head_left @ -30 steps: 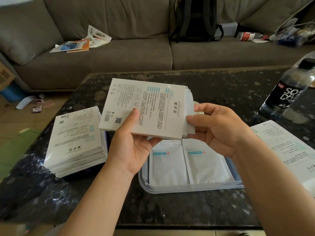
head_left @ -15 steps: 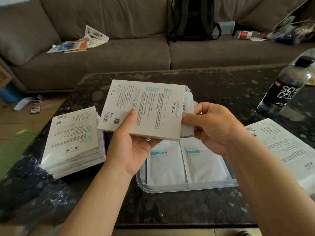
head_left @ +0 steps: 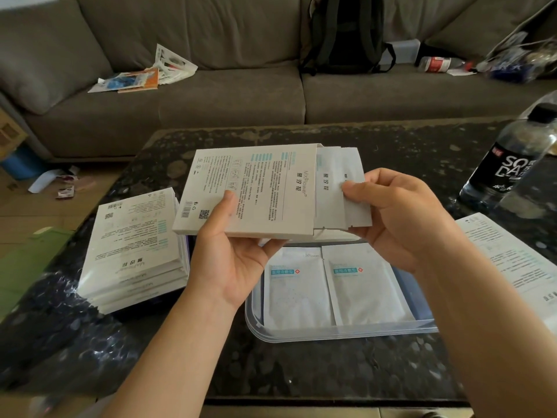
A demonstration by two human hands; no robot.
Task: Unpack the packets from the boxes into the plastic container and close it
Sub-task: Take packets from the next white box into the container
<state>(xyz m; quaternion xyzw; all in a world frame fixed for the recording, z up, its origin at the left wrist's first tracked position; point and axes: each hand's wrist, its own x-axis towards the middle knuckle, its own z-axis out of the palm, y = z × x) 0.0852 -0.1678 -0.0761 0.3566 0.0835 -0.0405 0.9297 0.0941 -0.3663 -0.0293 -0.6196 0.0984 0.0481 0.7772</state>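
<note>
White cardboard makes up the thin box (head_left: 250,188) held flat above the table. The left hand (head_left: 232,260) supports it from underneath, thumb pressed on the printed top face near the barcode. The right hand (head_left: 401,218) pinches a bundle of packets (head_left: 334,191) that sticks partway out of the box's open right end, thumb on top and fingers below.

Under both hands a clear plastic container (head_left: 340,334) sits open on the dark speckled table (head_left: 301,372). Two white packets (head_left: 297,294) lie flat side by side inside it, each with a teal label and a small red cross. A stack of boxes (head_left: 132,251) rests just left of the container. The held box is covered in small print, with a QR code beside the thumb.
</note>
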